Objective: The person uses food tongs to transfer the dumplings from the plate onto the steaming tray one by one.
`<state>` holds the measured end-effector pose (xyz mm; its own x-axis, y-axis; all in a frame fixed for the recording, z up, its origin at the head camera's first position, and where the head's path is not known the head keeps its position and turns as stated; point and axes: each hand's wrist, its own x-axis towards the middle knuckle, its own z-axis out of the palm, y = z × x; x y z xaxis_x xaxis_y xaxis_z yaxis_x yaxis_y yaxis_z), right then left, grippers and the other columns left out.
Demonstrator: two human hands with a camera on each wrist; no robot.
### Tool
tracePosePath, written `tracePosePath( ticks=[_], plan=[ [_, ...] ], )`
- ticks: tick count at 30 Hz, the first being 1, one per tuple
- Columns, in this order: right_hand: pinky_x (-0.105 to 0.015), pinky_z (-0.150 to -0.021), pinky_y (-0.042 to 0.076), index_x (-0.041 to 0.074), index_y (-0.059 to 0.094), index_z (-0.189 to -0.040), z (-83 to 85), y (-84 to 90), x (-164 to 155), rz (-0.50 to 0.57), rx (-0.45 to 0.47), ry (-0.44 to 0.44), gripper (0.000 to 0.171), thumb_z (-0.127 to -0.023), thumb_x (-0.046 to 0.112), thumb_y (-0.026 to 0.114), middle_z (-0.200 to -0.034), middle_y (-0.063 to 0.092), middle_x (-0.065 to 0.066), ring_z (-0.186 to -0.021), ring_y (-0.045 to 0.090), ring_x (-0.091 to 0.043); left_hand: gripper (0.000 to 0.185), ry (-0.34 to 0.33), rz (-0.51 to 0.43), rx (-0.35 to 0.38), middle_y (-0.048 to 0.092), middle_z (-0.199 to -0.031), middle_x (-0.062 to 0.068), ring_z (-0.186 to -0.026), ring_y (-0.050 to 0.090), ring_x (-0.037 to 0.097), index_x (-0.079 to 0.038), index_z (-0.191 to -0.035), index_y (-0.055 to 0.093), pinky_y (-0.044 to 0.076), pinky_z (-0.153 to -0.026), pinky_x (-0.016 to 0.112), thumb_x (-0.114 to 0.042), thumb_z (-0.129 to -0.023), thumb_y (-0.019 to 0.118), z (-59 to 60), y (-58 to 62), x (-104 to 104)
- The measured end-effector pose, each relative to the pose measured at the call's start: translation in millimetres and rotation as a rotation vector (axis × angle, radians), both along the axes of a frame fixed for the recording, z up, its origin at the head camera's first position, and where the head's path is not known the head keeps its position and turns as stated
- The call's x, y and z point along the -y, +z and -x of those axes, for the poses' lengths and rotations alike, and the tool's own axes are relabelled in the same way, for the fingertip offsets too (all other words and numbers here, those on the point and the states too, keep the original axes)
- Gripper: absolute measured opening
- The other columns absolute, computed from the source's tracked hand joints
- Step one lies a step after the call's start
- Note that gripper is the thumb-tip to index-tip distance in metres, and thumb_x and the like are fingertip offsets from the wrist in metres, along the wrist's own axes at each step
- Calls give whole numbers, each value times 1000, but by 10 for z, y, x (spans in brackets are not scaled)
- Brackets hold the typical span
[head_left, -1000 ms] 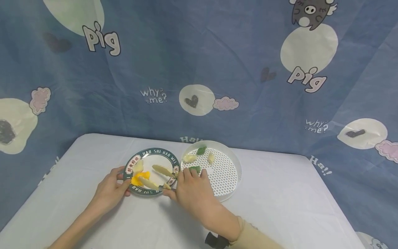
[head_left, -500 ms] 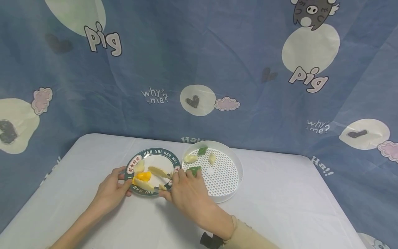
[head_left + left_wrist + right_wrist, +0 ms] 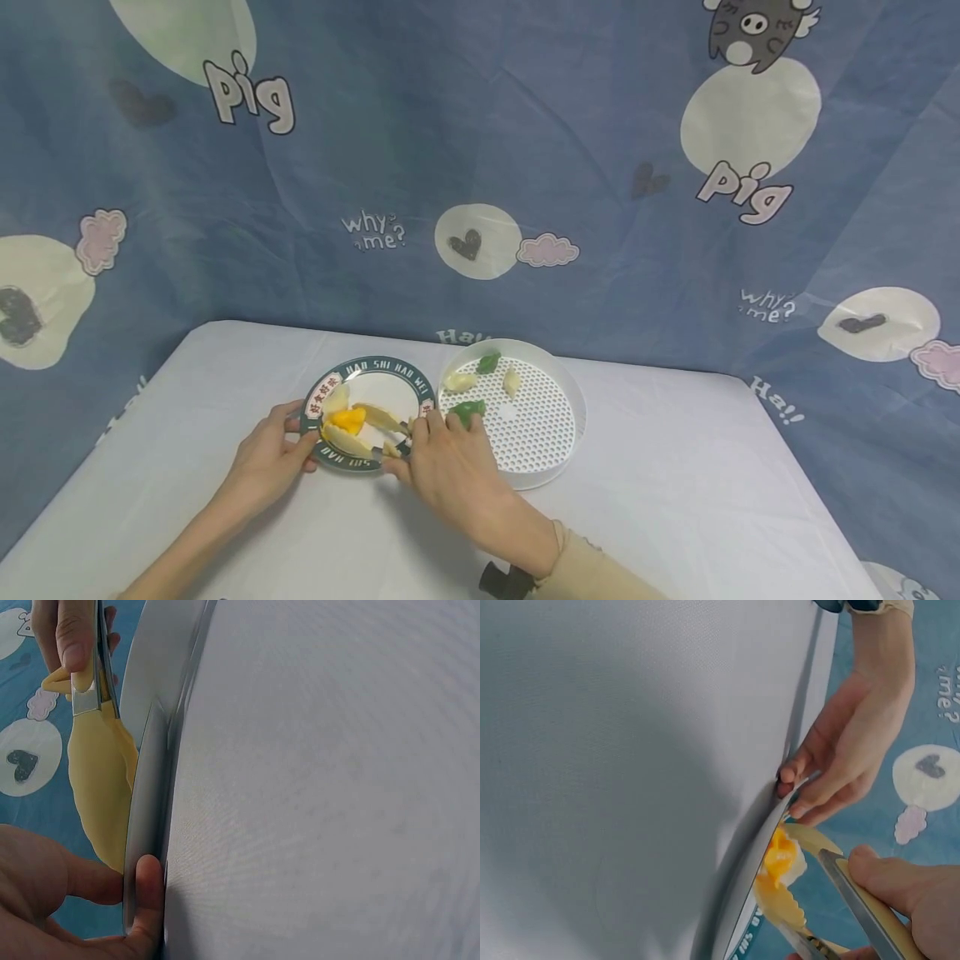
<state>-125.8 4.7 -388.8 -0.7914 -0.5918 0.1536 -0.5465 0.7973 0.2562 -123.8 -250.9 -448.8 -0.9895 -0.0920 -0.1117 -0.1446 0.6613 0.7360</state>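
Observation:
My left hand (image 3: 266, 454) pinches the left rim of a round plate (image 3: 378, 365) with a green lettered border. In the left wrist view, thumb and fingers sit on either side of the plate's edge (image 3: 146, 802). My right hand (image 3: 461, 483) grips food tongs (image 3: 349, 443) with metal arms and broad cream-yellow tips. Those tips reach left over the plate, on both sides of a bright yellow-orange piece (image 3: 349, 419) that looks like food. The right wrist view shows this shiny piece (image 3: 780, 855) between the tips. Close behind it lies a pale cream piece (image 3: 335, 398).
A round white perforated tray (image 3: 536, 425) with a raised rim stands right beside the plate. It holds green pieces (image 3: 468, 410) and pale pieces (image 3: 460, 382). A white cloth covers the table (image 3: 660, 475), and a blue printed curtain (image 3: 600, 125) hangs behind.
The right hand has moved slightly left with the tongs, and their tips have come closer together around the yellow-orange piece. The left hand keeps its hold on the plate.

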Motion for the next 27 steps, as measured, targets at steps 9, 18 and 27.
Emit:
tracePosePath(
  ticks=[9, 18, 27],
  plan=[
    [-38, -86, 52, 16, 66, -103, 34, -2, -1, 17, 61, -26, 55, -108, 66, 44, -80, 55, 5, -77, 60, -14, 69, 6, -4, 3, 60, -136, 35, -79, 74, 12, 17, -161, 25, 53, -71, 29, -17, -108, 56, -3, 3, 0],
    [-38, -81, 52, 14, 69, -111, 41, -25, -6, 21, 59, -23, 56, -109, 63, 44, -83, 62, 5, -75, 59, -13, 69, 3, 12, -7, 62, -134, 34, -79, 74, 12, 17, -160, 26, 52, -75, 31, -18, -109, 55, -2, -1, 6],
    [-43, -94, 55, 9, 69, -128, 48, 29, -40, 10, 84, -26, 62, -110, 63, 43, -97, 72, 3, -90, 71, -16, 69, 5, 13, 5, 63, -134, 32, -80, 74, 11, 16, -161, 25, 51, -77, 31, -18, -109, 56, 7, -15, 6]
  ],
)
